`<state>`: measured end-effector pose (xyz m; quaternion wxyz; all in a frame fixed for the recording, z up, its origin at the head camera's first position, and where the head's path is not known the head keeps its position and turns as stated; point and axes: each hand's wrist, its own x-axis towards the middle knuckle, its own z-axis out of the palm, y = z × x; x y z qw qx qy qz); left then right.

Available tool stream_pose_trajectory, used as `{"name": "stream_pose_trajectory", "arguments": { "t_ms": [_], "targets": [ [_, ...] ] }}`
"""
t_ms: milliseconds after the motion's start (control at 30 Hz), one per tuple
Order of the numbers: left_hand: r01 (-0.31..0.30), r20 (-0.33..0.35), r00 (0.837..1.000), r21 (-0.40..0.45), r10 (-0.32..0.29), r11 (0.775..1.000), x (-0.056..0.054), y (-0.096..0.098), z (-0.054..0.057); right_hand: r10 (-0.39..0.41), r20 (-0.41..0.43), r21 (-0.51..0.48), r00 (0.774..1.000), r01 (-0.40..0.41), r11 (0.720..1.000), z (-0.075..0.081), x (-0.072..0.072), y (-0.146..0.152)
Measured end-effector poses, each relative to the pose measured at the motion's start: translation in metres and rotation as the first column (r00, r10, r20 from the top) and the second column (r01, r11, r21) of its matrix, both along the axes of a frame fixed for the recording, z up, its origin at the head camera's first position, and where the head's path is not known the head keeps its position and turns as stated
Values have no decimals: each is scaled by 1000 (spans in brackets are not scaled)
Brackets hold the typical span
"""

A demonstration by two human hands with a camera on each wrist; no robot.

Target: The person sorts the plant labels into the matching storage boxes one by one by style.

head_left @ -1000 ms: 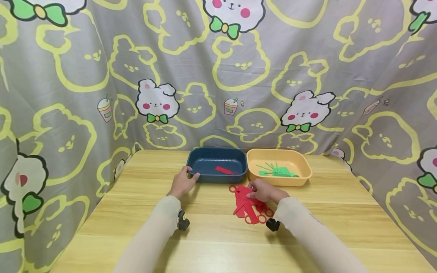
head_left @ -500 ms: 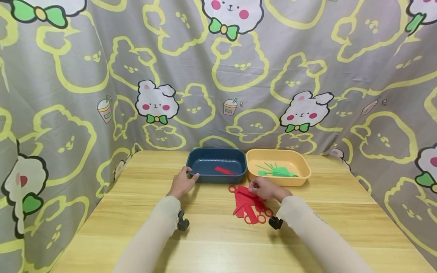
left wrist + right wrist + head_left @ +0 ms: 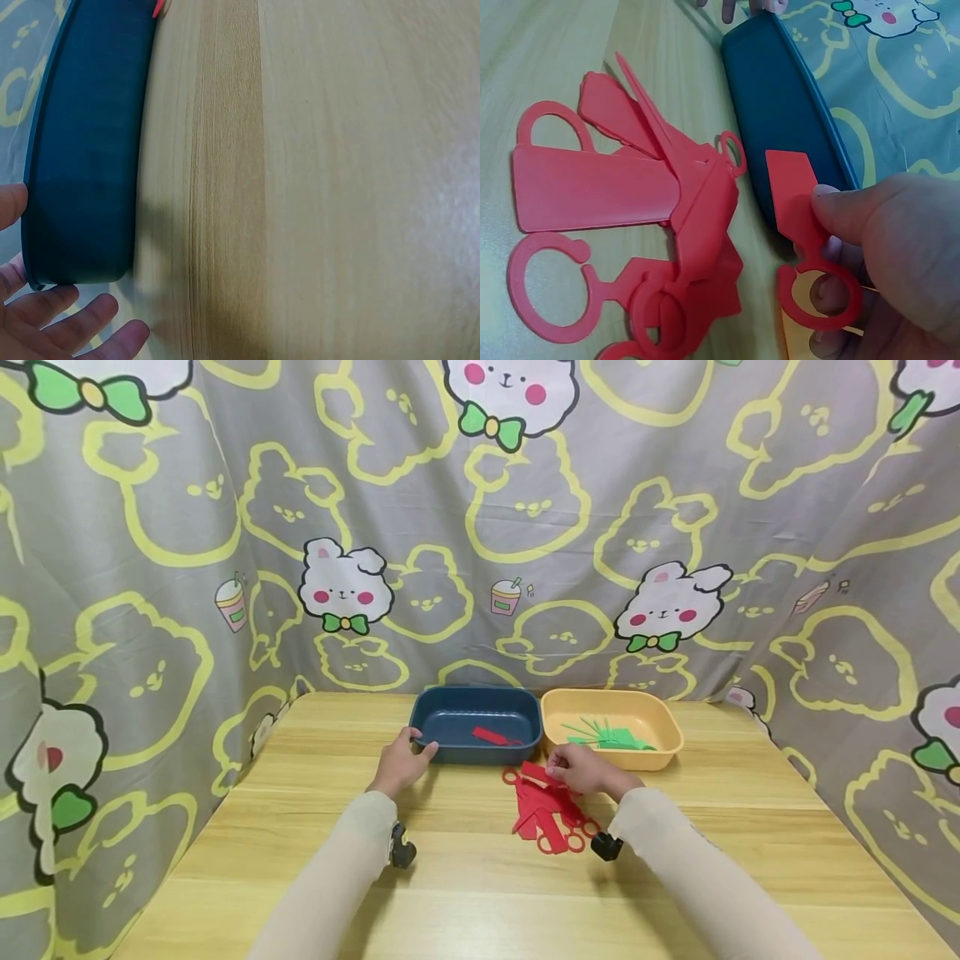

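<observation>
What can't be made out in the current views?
- Red ring-ended tags in the pile: exact count; right wrist view, they overlap.
- Blue bin: inside; left wrist view, its own wall hides it.
- Left hand: most of the palm; left wrist view, cut by frame edges.
- Yellow bin: most of it; right wrist view, behind the right hand.
- Green pieces: count; head view, small and overlapping.

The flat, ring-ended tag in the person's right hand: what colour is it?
Red; the flat, ring-ended tag shows best in the right wrist view.

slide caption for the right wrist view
Right hand holds a red tag near a pile of red pieces on a table
</observation>
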<state>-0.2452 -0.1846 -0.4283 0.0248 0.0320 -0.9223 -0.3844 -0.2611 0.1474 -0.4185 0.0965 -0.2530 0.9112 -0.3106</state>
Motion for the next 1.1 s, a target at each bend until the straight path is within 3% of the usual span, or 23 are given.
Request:
{"name": "stream_pose_trajectory", "arguments": {
  "t_ms": [533, 1100],
  "targets": [
    [-1, -10, 1000, -6, 1, 1000, -1, 0, -2, 29, -62, -17, 998, -30, 999, 13, -4, -1],
    [-12, -17, 1000, 5, 12, 1000, 0, 1, -1, -13, -63, 6, 998, 13, 1000, 23, -5, -7]
  ]
}}
